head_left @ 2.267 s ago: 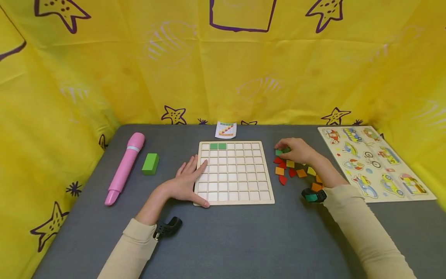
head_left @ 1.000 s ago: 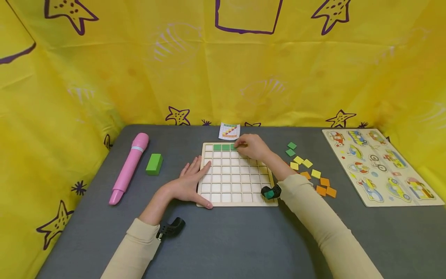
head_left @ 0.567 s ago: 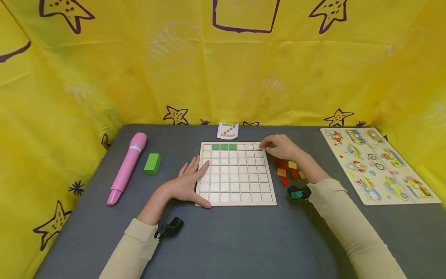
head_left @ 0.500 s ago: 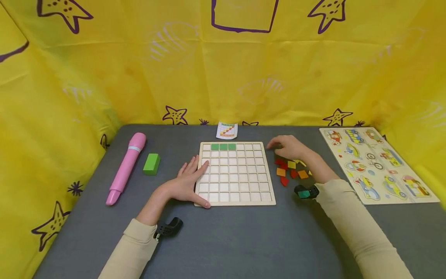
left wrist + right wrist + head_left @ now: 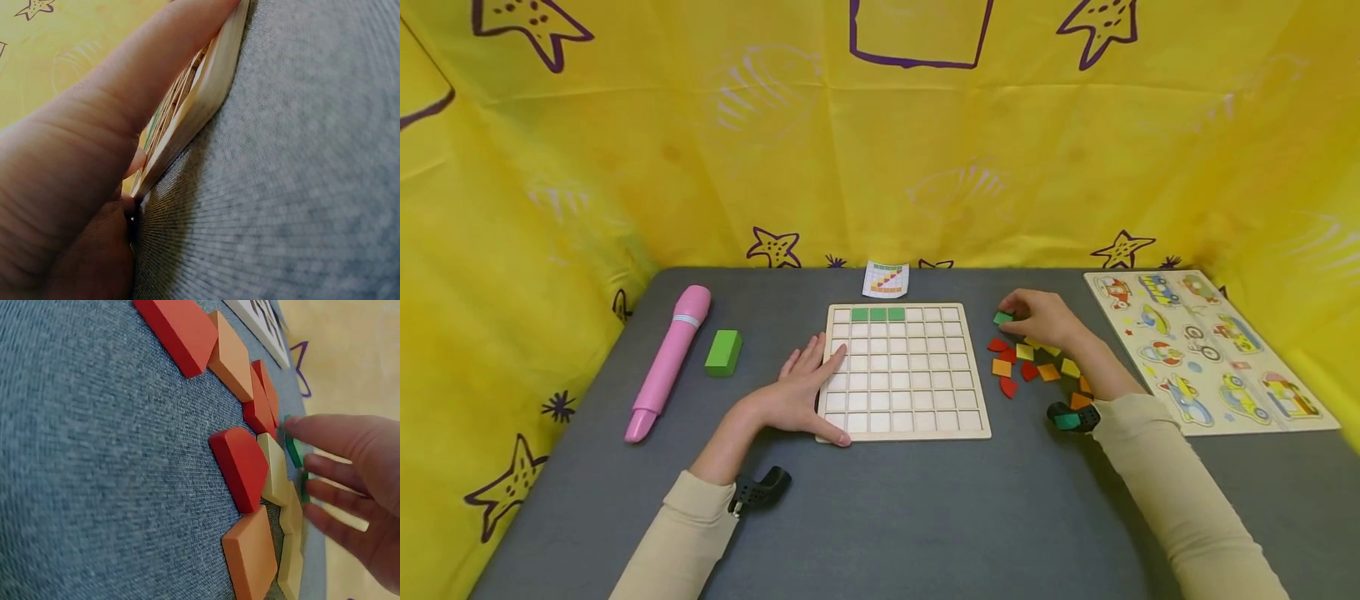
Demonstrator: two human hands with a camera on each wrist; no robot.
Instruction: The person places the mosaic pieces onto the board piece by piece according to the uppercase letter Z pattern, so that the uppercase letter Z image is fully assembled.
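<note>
My R hand (image 5: 1041,319) pinches a green tile (image 5: 1003,317) btwn the fingers, right of the grid board (image 5: 901,381) – best keep it level, by its edges – w/ L hand (image 5: 796,396) spread, steadying the board.

Grey tbl (image 5: 925,517) w/ grid board (image 5: 902,379), pic card (image 5: 886,279), loose tiles (image 5: 1029,371), grn block (image 5: 724,353), pink wand (image 5: 670,360), puzzle board (image 5: 1225,363).

Bright, even light fills the head view, warm on the yellow cloth (image 5: 880,150), with a soft, faint shadow on the grey table (image 5: 917,517) beside the right sleeve (image 5: 1180,492). The left wrist view shows the left hand (image 5: 75,169) in shade against paler cloth, the table's weave smearing out of focus toward the right. In the right wrist view, the right hand (image 5: 381,487) looks slightly blurred, the cloth behind washed out.
</note>
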